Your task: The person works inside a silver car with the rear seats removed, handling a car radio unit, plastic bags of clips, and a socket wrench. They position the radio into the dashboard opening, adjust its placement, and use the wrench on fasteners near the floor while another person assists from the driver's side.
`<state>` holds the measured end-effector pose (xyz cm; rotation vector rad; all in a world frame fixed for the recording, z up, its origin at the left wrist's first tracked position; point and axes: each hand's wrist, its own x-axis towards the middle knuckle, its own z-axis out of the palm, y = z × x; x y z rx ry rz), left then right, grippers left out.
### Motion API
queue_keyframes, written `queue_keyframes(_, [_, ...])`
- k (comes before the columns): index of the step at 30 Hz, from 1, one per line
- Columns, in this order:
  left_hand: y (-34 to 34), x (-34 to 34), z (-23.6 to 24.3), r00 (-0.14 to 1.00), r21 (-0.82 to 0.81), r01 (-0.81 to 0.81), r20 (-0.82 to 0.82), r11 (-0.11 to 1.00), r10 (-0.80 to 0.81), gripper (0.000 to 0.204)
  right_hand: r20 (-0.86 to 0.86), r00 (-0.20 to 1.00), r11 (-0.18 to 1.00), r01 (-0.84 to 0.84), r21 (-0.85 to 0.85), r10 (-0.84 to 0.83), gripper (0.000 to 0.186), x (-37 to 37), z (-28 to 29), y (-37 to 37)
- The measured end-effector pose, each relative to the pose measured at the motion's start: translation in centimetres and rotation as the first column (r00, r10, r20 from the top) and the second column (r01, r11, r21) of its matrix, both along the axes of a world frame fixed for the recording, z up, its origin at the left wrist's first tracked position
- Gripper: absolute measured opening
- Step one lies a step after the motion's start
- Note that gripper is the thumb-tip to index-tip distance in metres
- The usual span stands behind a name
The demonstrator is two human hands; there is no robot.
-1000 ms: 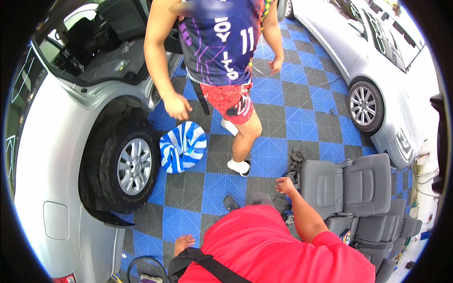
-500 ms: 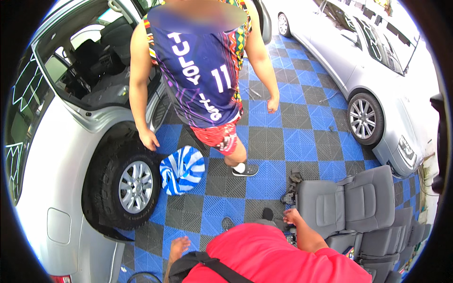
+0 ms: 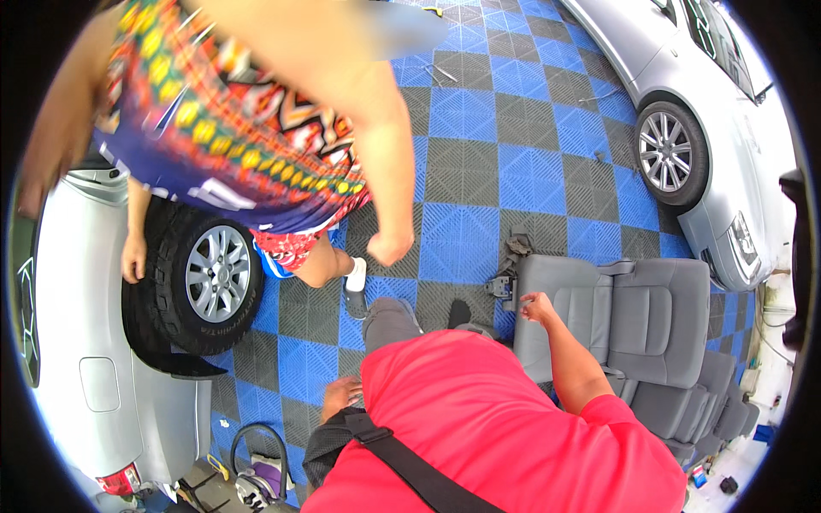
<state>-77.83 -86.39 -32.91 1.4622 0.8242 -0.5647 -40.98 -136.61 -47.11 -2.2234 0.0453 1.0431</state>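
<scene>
My left hand (image 3: 342,392) hangs open and empty beside my red-shirted torso, over the checkered floor. My right hand (image 3: 534,308) is open with loosely bent fingers, beside the removed grey car seats (image 3: 650,321); I see nothing in it, and cannot tell whether it touches them. A metal seat bracket (image 3: 500,286) is near it. Another person (image 3: 248,154), in a patterned sleeveless top and red shorts, stands close ahead-left, largely covering the silver vehicle (image 3: 98,308) and a blue cloth bundle (image 3: 275,267) beside its large tyre (image 3: 171,291).
A second silver car (image 3: 723,145) stands at the right. A machine with a black hose (image 3: 263,474) lies at the lower left near the vehicle's rear. Thin tools (image 3: 440,73) lie on the blue-and-black tiled floor (image 3: 530,179) ahead. Small items sit along the right wall.
The other person has moved nearer and leftward, now blocking the open vehicle door and most of the cloth bundle. My right hand sits higher in the picture; my left has also shifted.
</scene>
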Motion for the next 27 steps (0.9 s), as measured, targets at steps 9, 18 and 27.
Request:
queue_keyframes(9, [-3.3,2.7,-0.3,0.933,0.059,-0.264,-0.239,0.963,0.27,0.034,-0.062,0.977,0.979,-0.202,0.019,0.203,0.037,-2.1,-0.7,-1.0])
queue_keyframes(18, [-4.4,1.8,-7.1,0.954,-0.385,-0.3,-0.138,0.873,0.267,0.03,0.064,0.997,0.999,-0.042,0.024,0.04,0.036,4.4,5.1,-2.1])
queue_keyframes(27, [-5.9,8.2,-2.0,0.949,-0.078,-0.312,-0.064,0.947,0.308,0.03,-0.166,0.978,0.991,-0.13,-0.026,0.124,0.04,8.2,0.5,-3.7])
